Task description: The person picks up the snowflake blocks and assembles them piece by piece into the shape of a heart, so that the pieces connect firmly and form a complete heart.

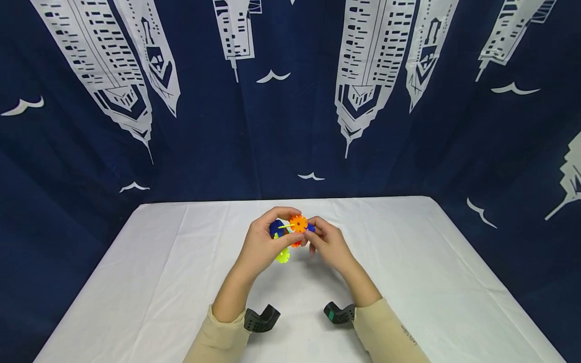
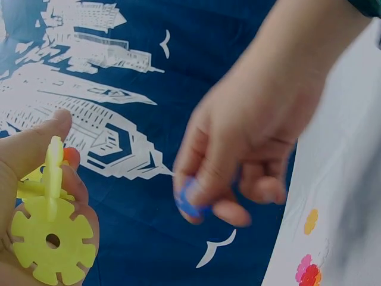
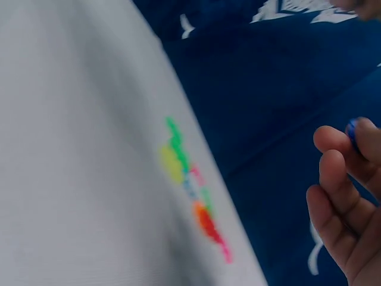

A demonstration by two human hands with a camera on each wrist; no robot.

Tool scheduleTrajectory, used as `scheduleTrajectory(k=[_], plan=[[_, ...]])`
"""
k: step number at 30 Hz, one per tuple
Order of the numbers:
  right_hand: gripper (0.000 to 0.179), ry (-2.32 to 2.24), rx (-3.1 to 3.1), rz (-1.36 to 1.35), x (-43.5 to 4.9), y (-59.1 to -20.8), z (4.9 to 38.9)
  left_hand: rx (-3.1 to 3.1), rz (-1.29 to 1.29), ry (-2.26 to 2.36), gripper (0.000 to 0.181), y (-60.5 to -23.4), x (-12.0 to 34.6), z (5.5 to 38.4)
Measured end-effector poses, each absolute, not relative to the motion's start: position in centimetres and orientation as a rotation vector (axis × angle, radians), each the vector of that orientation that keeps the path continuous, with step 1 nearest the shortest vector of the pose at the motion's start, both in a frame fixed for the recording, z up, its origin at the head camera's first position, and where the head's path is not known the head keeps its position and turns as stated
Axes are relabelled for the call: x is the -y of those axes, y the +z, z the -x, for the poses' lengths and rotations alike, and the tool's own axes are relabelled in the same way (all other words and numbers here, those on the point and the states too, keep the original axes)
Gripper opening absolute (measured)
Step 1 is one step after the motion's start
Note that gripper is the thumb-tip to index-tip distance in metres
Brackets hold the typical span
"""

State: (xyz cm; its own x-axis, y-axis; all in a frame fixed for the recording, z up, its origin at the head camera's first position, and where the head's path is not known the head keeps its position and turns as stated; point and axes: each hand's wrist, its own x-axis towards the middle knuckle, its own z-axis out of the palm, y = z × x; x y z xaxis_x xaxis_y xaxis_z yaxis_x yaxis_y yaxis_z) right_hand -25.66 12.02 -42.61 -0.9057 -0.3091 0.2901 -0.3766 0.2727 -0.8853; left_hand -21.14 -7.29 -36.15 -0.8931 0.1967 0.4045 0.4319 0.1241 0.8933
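My left hand (image 1: pixel 265 242) holds a small cluster of joined plastic snowflake discs. In the left wrist view a notched yellow disc (image 2: pixel 53 241) with a centre hole faces the camera, joined to more yellow pieces. An orange disc (image 1: pixel 298 223) shows between finger and thumb in the head view. My right hand (image 1: pixel 331 244) pinches a blue snowflake disc (image 2: pixel 191 198) between thumb and index finger, close beside the cluster. The fingers hide part of both. The right hand's other fingers (image 3: pixel 336 220) are bent and hold nothing.
Loose coloured discs (image 3: pixel 205 220) lie on the white-clothed table (image 1: pixel 136 282), blurred in the right wrist view. The hands partly hide them in the head view. A dark blue curtain (image 1: pixel 281 126) with white building prints hangs behind the table.
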Motion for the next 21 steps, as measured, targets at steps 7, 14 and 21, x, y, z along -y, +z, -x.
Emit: scheduleTrajectory(k=[7,14,21], plan=[[0.016,1.765,2.206,-0.703,-13.1,-39.7,24.7,2.279,0.579,-1.816,0.039,-36.0,7.2,21.0],[0.013,1.71,2.09,-0.624,-12.9,-37.7,23.3,2.299,0.542,-1.779,0.039,-36.0,7.2,21.1],[0.018,1.701,1.976,-0.687,-12.4,-36.7,22.4,2.301,0.56,-1.788,0.039,-35.9,7.2,21.1]])
